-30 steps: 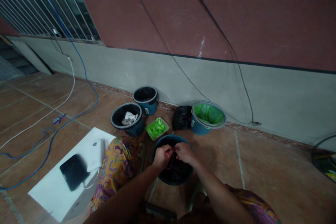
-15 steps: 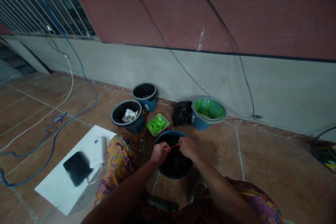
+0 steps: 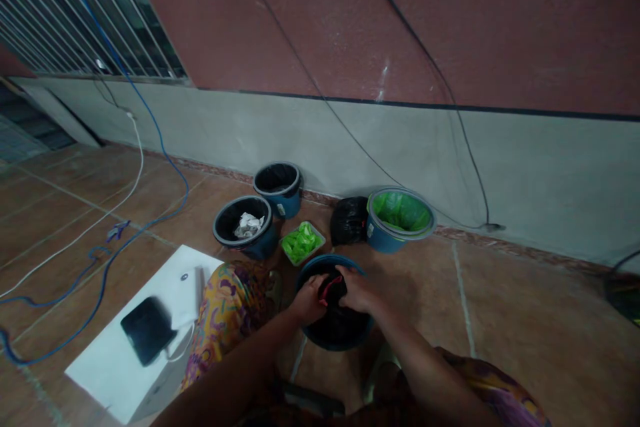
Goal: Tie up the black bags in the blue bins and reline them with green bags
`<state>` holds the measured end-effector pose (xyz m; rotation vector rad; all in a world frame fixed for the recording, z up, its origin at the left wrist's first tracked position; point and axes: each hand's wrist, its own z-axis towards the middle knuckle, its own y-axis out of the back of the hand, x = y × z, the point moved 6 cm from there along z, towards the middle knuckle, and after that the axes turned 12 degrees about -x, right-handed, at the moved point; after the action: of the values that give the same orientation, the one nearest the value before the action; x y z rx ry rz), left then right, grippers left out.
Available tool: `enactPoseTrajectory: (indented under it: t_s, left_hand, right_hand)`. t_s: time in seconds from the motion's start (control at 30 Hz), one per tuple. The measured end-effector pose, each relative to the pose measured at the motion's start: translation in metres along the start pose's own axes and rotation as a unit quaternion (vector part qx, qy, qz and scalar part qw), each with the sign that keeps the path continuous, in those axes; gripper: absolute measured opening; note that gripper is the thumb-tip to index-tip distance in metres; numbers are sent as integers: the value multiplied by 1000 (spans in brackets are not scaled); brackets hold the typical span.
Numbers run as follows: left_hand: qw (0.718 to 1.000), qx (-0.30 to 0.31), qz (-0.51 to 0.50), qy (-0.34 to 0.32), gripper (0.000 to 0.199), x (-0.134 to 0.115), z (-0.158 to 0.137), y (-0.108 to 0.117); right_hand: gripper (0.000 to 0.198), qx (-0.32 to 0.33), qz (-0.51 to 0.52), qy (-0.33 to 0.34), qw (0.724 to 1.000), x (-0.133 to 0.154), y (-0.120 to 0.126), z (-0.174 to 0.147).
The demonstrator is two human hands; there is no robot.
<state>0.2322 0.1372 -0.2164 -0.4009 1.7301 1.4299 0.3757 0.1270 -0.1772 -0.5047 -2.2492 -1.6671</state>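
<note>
A blue bucket (image 3: 367, 328) stands on the floor between my knees with a black plastic bag (image 3: 333, 330) inside it. A thin red tie (image 3: 330, 289) loops around the bunched top of the bag. My left hand (image 3: 309, 299) grips that bunched top from the left, fingers curled in. From the right, my right hand (image 3: 356, 289) curls its fingers and thumb around the same part. Parts of the bag and tie are hidden by my fingers.
Beyond are a tray of green plastic bags (image 3: 301, 243), a bucket holding white crumpled paper (image 3: 249, 225), another black-lined bucket (image 3: 278, 188), a tied black bag (image 3: 349, 220) and a green-lined bucket (image 3: 401, 212). A phone (image 3: 148, 330) lies on a white box (image 3: 100, 360); cables cross the floor.
My hands were pinching and pulling the red tie taut between them above the bucket. Now they have moved lower and closed around the bag's bunched top, the tie lying slack.
</note>
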Motion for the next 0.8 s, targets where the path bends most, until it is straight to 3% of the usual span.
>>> enactPoseTrajectory:
  t_s: [0.07, 0.13, 0.17, 0.27, 0.33, 0.43, 0.63, 0.73, 0.8]
  left_hand:
    - [998, 27, 44, 43, 54, 4, 2, -10]
    - [991, 45, 90, 88, 28, 8, 3, -19]
    - [988, 50, 105, 99, 24, 9, 4, -22]
    - [990, 34, 108, 86, 22, 5, 6, -26]
    - [993, 18, 89, 77, 18, 3, 7, -23]
    - [996, -2, 45, 74, 23, 5, 6, -13]
    - [993, 42, 45, 105, 70, 13, 0, 8]
    - [992, 58, 64, 93, 66, 7, 1, 15]
    - [993, 59, 76, 67, 50, -1, 4, 19]
  right_hand:
    - [106, 31, -24, 5, 999, 4, -15, -5]
    - [108, 41, -48, 3, 998, 7, -26, -7]
    - [99, 38, -55, 5, 998, 7, -29, -8]
    - [49, 15, -58, 18, 998, 5, -32, -5]
    - [40, -2, -47, 34, 998, 4, -30, -1]
    - [39, -17, -23, 56, 998, 4, -28, 2]
    - [39, -41, -16, 68, 997, 9, -26, -1]
    - [38, -62, 4, 67, 996, 5, -17, -2]
    - [34, -77, 48, 62, 994, 2, -7, -1]
